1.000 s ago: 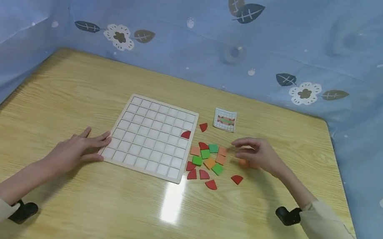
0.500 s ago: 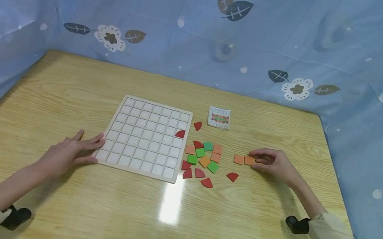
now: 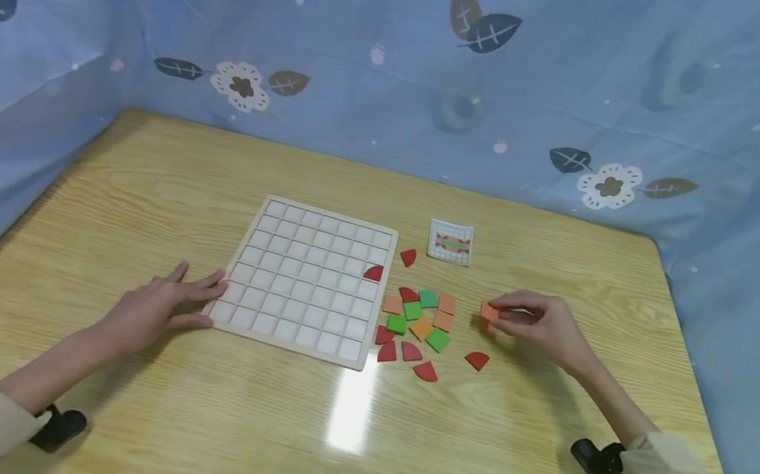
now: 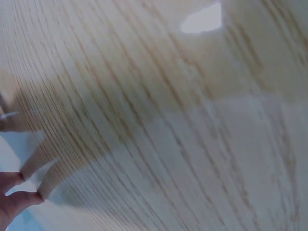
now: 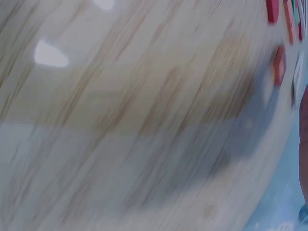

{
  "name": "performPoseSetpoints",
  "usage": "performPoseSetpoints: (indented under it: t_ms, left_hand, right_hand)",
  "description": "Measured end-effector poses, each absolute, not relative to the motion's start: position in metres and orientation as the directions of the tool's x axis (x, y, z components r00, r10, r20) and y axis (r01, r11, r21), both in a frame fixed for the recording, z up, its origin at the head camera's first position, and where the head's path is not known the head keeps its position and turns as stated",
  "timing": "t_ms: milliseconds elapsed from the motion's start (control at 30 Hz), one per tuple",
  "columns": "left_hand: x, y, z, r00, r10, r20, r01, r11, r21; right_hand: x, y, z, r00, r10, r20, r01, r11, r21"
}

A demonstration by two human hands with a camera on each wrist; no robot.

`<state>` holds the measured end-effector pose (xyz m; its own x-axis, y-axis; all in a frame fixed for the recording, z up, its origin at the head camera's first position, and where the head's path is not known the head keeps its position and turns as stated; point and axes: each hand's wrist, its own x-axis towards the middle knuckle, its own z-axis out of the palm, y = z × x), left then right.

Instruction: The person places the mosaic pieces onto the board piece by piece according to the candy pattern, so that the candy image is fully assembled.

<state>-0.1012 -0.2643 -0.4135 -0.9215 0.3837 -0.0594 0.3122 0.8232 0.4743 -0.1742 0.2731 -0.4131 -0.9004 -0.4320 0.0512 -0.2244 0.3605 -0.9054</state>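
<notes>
A white gridded board (image 3: 291, 350) with a pale wooden frame lies left of centre in the head view, one red quarter-circle piece (image 3: 374, 272) in a cell near its right side. My left hand (image 3: 144, 312) rests with spread fingers at the board's lower left corner. Between thumb and fingers my right hand (image 3: 542, 327) pinches an orange square tile (image 3: 489, 311), right of the pile. Whether a second orange tile lies under it is unclear. Orange, green (image 3: 437, 341) and red pieces lie loose between board and right hand.
A small printed card (image 3: 450, 243) with a coloured pattern on a grid lies behind the pile. Single red quarter-circles (image 3: 477, 361) lie apart from the others. A blue patterned cloth (image 3: 379, 61) hangs behind and beside the wooden table (image 3: 243, 424).
My right hand has moved from above the two orange tiles to their right side, and now pinches an orange tile. The left hand stays at the board; the head view has shifted slightly.
</notes>
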Motion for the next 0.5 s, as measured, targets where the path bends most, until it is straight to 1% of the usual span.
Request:
performPoseSetpoints:
  t_ms: [133,300,500]
  left_hand:
    - [-0.101,-0.264,-0.416,-0.922,0.38,-0.075,0.299,0.821,0.486]
    - [-0.098,-0.263,-0.416,-0.927,0.367,-0.084,0.283,0.826,0.488]
    - [-0.101,-0.263,-0.415,-0.922,0.383,-0.058,0.313,0.825,0.47]
  right_hand:
    - [-0.174,0.255,-0.411,-0.905,-0.421,0.05,-0.2,0.32,-0.926]
    - [-0.175,0.23,-0.411,-0.909,-0.417,0.023,-0.165,0.308,-0.937]
    - [-0.171,0.202,-0.41,-0.919,-0.395,-0.022,-0.112,0.314,-0.943]
